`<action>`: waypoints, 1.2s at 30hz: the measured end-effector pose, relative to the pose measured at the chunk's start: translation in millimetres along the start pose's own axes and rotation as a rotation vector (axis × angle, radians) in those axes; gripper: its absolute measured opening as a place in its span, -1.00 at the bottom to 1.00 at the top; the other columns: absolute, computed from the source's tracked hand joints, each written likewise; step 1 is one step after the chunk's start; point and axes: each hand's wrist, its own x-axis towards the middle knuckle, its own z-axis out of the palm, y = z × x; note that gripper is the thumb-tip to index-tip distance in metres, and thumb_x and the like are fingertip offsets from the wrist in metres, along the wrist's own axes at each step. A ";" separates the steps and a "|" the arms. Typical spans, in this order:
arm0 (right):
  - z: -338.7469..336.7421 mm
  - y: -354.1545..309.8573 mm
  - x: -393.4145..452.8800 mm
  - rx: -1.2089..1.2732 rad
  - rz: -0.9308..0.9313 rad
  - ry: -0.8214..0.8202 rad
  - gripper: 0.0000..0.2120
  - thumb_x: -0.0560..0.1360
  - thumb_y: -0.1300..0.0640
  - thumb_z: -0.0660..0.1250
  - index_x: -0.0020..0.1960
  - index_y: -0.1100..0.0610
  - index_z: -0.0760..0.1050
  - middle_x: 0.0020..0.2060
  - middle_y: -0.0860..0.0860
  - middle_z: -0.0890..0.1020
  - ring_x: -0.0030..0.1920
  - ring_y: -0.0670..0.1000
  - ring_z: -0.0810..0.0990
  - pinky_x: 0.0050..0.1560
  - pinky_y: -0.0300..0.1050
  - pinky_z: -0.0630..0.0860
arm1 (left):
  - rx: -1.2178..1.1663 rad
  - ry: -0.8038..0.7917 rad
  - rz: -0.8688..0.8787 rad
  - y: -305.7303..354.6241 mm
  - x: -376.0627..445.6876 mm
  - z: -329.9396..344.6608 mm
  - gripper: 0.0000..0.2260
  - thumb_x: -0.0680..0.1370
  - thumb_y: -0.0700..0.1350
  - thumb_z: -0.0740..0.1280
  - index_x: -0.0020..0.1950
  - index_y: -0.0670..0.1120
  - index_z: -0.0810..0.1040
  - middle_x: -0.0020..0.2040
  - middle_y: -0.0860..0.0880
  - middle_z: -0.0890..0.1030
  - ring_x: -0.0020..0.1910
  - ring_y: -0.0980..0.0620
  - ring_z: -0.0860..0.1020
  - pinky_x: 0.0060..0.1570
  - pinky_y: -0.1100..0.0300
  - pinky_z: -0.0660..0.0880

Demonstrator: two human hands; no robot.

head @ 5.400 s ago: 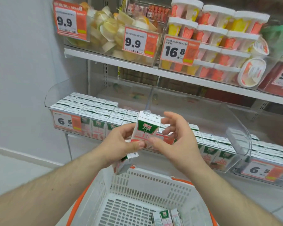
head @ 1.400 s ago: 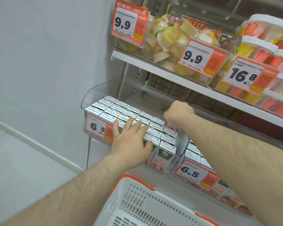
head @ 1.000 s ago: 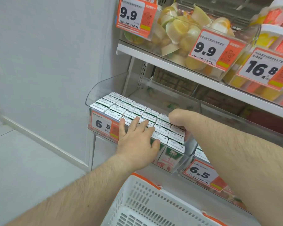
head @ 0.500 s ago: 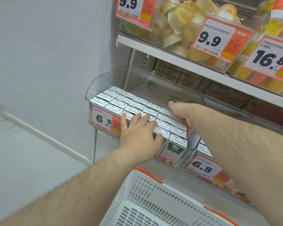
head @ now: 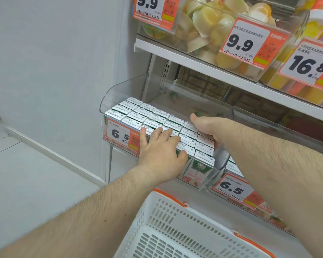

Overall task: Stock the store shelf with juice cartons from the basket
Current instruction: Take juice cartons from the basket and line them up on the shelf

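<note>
A person's left hand [head: 161, 155] lies flat, fingers spread, on small white-and-green juice cartons [head: 149, 120] packed in the clear plastic shelf bin [head: 123, 90]; the right hand [head: 206, 127], grip hidden, reaches its right edge. Squaring rows likely needs even, gentle pressure.

Both forearms are bare and extend forward and upward from the lower edge of the view. The left hand [head: 161, 155] is palm down, fingers straight and slightly spread, with the thumb out to the right side. The right arm crosses in from the right, above the left hand. The right hand [head: 206, 128] is turned with its back toward the camera, thumb pointing left; its fingers curve downward and are hidden from view.
</note>
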 end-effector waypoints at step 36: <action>242.0 289.9 -146.8 -0.210 -0.127 -0.124 -0.74 0.56 0.10 0.21 -0.29 0.15 0.36 -0.34 0.09 0.46 -0.32 0.08 0.41 -0.26 -0.06 0.39 | 0.373 -1.041 0.239 31.1 -130.5 189.0 -0.96 0.54 -0.13 0.21 -0.06 0.01 0.41 -0.07 -0.06 0.41 -0.15 -0.05 0.36 -0.15 0.09 0.36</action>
